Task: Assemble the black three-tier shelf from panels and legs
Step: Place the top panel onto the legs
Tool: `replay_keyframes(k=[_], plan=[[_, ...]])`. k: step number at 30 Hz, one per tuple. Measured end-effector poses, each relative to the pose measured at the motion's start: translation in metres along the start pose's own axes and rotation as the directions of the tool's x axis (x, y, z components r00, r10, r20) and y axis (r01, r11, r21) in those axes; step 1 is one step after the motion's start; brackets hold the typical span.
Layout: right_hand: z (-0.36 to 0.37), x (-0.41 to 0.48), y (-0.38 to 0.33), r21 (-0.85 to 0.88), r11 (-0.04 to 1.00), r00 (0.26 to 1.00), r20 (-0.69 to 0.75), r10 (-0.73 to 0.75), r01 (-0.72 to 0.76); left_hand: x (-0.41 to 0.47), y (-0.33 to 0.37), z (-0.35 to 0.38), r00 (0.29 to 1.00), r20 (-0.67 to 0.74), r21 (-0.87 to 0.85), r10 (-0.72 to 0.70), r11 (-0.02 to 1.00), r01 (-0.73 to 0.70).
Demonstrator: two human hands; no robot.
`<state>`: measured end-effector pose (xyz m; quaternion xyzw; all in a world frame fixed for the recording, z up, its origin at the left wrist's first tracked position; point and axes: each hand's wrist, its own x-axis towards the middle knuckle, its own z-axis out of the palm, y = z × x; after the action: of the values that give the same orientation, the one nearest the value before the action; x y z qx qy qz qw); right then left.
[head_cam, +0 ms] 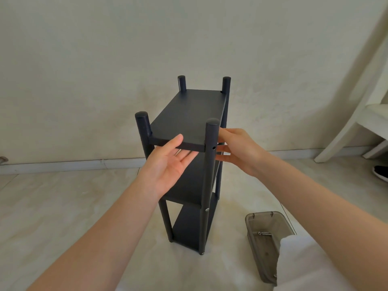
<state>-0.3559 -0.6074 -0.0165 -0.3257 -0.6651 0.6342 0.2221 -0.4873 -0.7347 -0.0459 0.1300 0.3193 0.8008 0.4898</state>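
A black three-tier shelf (189, 114) stands upright on the pale floor in the middle of the view, with round legs at its corners that rise above the top panel. My left hand (168, 162) is open, palm up, its fingers reaching under the near edge of the top panel and its thumb lying on that edge. My right hand (237, 150) is open beside the near right leg (211, 156), its straight fingers pointing at the panel's right side behind that leg. A small empty hole shows in that leg at panel height.
A translucent grey plastic box (266, 244) lies on the floor at the lower right with a screw or two inside. A white chair (357, 114) stands at the far right by the wall, and a black shoe (381, 173) lies at the right edge.
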Motion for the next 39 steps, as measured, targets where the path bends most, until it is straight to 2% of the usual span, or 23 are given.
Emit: replay_keyframes(k=[4, 8, 12, 16, 22, 25, 28, 34, 39], plan=[[-0.004, 0.006, -0.001, 0.057, 0.997, 0.996, -0.067, 0.056, -0.053, -0.001, -0.001, 0.004, 0.998, -0.057, -0.011, -0.007, 1.000, 0.006], [-0.021, 0.008, 0.010, 0.013, 0.994, 0.988, -0.108, 0.111, -0.110, -0.001, -0.003, 0.008, 0.997, -0.075, -0.008, -0.022, 1.000, 0.021], [-0.046, 0.011, 0.037, -0.046, 0.971, 0.968, -0.104, 0.227, -0.233, -0.002, -0.002, 0.009, 0.997, -0.075, -0.015, -0.021, 1.000, 0.020], [-0.064, 0.020, 0.087, -0.258, 0.889, 0.925, -0.064, 0.374, -0.378, -0.004, -0.005, 0.011, 0.996, -0.088, 0.004, -0.009, 1.000, 0.010], [-0.051, 0.025, 0.202, -0.406, 0.734, 0.833, -0.154, 0.531, -0.544, -0.005, -0.006, 0.010, 0.993, -0.116, -0.016, -0.018, 1.000, 0.016], [-0.049, 0.013, 0.257, -0.626, 0.573, 0.822, -0.208, 0.531, -0.529, -0.005, -0.007, 0.010, 0.991, -0.132, 0.002, -0.020, 1.000, 0.020], [-0.046, -0.007, 0.305, -0.737, 0.438, 0.808, -0.247, 0.535, -0.515, -0.005, -0.008, 0.010, 0.991, -0.137, 0.012, -0.011, 1.000, 0.013], [-0.031, -0.019, 0.340, -0.766, 0.405, 0.832, -0.293, 0.471, -0.499, -0.007, -0.008, 0.008, 0.991, -0.132, -0.004, 0.009, 1.000, -0.009], [-0.024, -0.022, 0.351, -0.800, 0.335, 0.831, -0.328, 0.449, -0.497, -0.007, -0.008, 0.007, 0.990, -0.136, -0.001, 0.019, 1.000, -0.019]])
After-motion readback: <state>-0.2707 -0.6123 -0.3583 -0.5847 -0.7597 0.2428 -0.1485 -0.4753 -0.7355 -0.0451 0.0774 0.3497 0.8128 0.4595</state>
